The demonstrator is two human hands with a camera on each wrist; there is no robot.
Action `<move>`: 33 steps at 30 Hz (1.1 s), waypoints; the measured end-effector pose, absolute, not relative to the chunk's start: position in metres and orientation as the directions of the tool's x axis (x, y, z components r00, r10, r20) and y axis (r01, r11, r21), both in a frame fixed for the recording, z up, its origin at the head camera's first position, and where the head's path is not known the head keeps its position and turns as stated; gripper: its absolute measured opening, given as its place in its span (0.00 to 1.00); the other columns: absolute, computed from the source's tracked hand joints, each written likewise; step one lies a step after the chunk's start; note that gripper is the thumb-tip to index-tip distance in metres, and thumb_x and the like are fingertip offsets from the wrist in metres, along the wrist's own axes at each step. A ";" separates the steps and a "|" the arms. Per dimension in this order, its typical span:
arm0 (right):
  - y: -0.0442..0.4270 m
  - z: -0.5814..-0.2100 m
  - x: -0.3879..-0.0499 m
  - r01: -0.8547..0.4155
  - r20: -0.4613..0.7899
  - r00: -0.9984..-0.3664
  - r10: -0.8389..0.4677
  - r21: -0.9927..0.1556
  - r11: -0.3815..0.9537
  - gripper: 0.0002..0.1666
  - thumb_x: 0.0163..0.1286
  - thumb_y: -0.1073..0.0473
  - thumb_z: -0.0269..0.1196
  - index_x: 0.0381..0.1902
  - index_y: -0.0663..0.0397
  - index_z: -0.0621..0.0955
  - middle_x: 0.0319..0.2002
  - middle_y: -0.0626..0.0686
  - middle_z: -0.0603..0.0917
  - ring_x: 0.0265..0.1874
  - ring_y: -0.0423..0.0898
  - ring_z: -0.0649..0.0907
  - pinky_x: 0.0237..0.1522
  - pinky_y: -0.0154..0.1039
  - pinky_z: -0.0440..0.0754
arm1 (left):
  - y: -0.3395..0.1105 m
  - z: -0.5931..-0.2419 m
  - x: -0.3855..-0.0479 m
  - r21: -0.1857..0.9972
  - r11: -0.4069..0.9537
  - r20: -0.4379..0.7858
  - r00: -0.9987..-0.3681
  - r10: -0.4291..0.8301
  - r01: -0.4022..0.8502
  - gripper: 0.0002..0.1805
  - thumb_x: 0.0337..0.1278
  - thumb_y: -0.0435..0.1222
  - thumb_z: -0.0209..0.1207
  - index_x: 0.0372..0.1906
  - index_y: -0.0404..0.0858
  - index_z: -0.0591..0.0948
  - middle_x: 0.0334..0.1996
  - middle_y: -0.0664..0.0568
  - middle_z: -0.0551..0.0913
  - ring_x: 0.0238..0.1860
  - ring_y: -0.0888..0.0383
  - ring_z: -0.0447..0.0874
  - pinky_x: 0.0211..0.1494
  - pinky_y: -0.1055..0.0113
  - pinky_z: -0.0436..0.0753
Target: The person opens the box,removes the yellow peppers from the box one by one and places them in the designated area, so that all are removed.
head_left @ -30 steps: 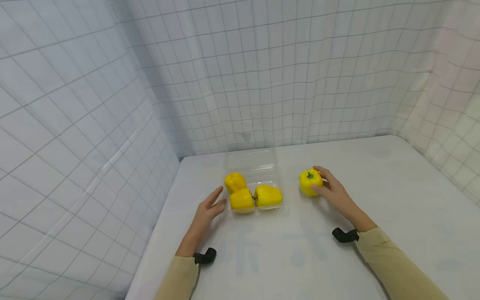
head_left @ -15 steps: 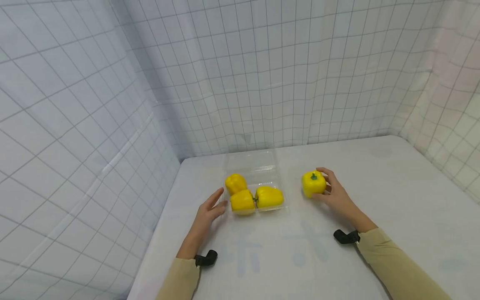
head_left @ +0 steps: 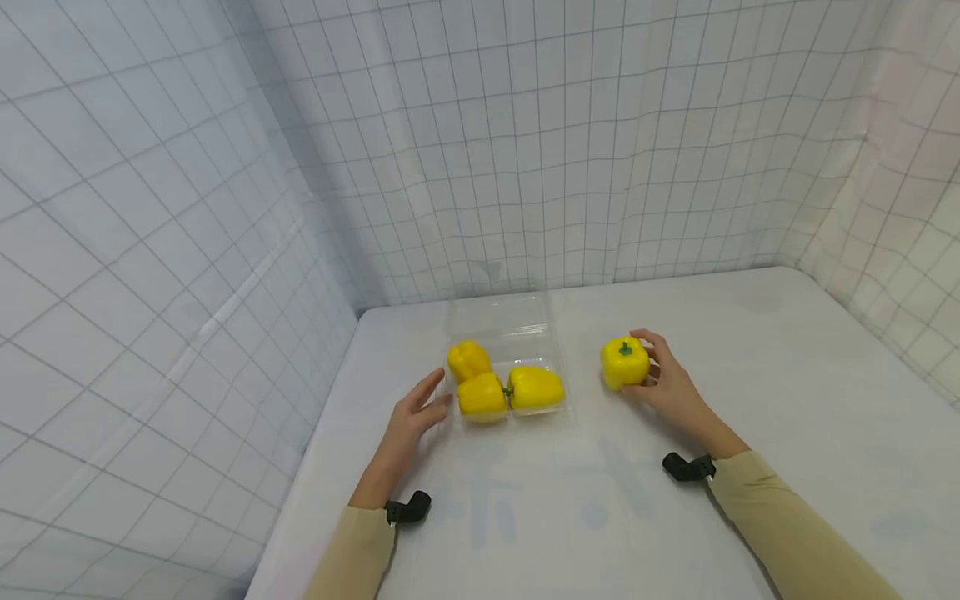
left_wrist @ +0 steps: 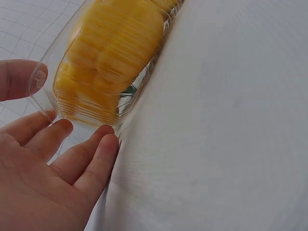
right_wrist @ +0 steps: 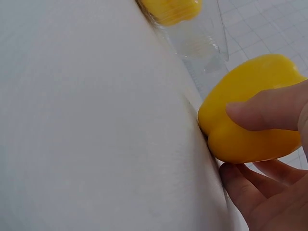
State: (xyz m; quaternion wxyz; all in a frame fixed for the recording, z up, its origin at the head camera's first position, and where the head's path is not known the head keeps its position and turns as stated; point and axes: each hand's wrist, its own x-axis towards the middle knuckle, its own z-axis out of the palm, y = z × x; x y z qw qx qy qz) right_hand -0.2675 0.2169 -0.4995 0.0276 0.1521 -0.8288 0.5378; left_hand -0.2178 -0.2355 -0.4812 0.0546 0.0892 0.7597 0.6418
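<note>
A left hand (left_wrist: 48,187) sits at the end of a clear plastic container (left_wrist: 89,115) holding yellow bell peppers (left_wrist: 120,41).

The thumb (left_wrist: 19,79) lies at the container's rim, spread apart from the fingers (left_wrist: 102,153), whose tips line the lower edge of its ribbed end. The peppers crowd together behind the clear wall, a patch of dark green (left_wrist: 128,90) showing low among them. The white tabletop (left_wrist: 216,120) spreads across the right; a grid-lined white backdrop (left_wrist: 29,24) fills the upper left.

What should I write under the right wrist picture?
A right hand holds a yellow pepper near a clear box.
</note>
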 end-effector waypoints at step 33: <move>0.227 -0.486 -0.268 -0.344 0.227 -0.924 -0.306 -0.844 0.411 0.64 0.57 0.55 0.78 0.80 0.27 0.51 0.75 0.62 0.58 0.72 0.67 0.62 0.64 0.62 0.69 | -0.236 -0.487 -0.221 0.986 0.163 0.011 -0.980 0.196 0.043 0.34 0.72 0.40 0.56 0.78 0.54 0.61 0.76 0.63 0.60 0.70 0.53 0.70 0.73 0.46 0.62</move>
